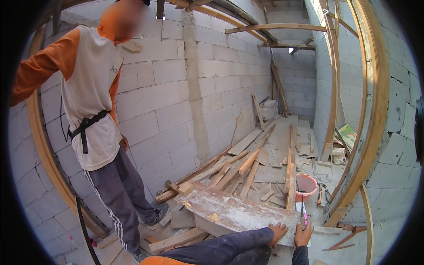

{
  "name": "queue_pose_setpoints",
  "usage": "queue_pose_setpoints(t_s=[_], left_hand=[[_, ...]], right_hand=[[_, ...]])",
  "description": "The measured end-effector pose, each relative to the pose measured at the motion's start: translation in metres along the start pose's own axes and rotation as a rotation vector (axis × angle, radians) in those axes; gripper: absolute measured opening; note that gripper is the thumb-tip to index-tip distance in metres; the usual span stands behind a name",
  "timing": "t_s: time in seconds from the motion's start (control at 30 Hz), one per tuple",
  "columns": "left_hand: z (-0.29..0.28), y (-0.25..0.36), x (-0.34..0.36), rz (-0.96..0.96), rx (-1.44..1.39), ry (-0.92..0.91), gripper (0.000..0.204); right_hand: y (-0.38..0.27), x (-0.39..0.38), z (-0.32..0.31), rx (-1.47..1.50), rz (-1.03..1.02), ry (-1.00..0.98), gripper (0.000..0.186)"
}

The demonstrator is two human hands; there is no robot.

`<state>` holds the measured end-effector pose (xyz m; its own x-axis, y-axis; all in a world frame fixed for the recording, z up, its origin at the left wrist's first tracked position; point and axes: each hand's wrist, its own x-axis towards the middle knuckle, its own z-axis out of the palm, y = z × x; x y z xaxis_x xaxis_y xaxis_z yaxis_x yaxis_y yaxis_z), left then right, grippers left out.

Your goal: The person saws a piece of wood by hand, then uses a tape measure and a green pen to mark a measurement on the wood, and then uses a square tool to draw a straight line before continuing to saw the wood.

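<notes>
A broad, worn wooden board (247,210) lies in front of me, its top smeared pale and rust-brown. My left hand (277,232) rests flat on its right end, fingers spread. Just right of that, my right hand (303,234) is closed around a hand tool with a slim handle (303,222). A thin dark shaft or blade points away from me toward the pink bucket (306,184); its exact kind is unclear. Something pale and a small pink bit show beside the grip, partly hidden by my fingers.
A person (95,97) in an orange-sleeved shirt stands at the left by the block wall. Loose timber (249,168) covers the floor ahead. A hammer (320,194) lies right of the bucket. A wooden door frame (377,110) rises at the right.
</notes>
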<state>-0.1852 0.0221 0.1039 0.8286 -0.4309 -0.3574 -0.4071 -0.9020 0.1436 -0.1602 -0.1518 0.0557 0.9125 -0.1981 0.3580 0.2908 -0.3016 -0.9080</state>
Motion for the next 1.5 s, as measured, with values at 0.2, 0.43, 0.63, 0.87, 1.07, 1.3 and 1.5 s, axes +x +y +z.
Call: queue_pose_setpoints(t_s=[0.2, 0.43, 0.63, 0.87, 1.07, 1.3, 1.5], left_hand=[[0.007, -0.007, 0.002, 0.099, 0.141, 0.050, 0.133], [0.019, -0.043, -0.001, 0.108, 0.023, 0.190, 0.131], [0.018, -0.032, 0.015, 0.102, -0.012, 0.216, 0.128], [0.033, -0.035, 0.008, 0.072, -0.091, 0.228, 0.126], [0.037, -0.046, 0.010, 0.111, -0.113, 0.315, 0.125], [0.036, -0.040, 0.011, 0.116, -0.124, 0.286, 0.123], [0.035, -0.048, 0.012, 0.106, -0.103, 0.306, 0.122]], right_hand=[[-0.013, -0.012, -0.010, -0.035, -0.103, -0.022, 0.045], [-0.037, 0.009, 0.005, -0.109, 0.007, -0.067, 0.046], [-0.037, 0.019, -0.013, -0.145, 0.099, -0.021, 0.046], [-0.083, -0.053, -0.046, -0.085, 0.298, -0.055, 0.044], [-0.118, -0.081, -0.063, -0.126, 0.316, -0.070, 0.042], [-0.097, -0.022, -0.047, -0.129, 0.358, -0.098, 0.038], [-0.124, -0.072, -0.060, -0.121, 0.288, -0.037, 0.037]])
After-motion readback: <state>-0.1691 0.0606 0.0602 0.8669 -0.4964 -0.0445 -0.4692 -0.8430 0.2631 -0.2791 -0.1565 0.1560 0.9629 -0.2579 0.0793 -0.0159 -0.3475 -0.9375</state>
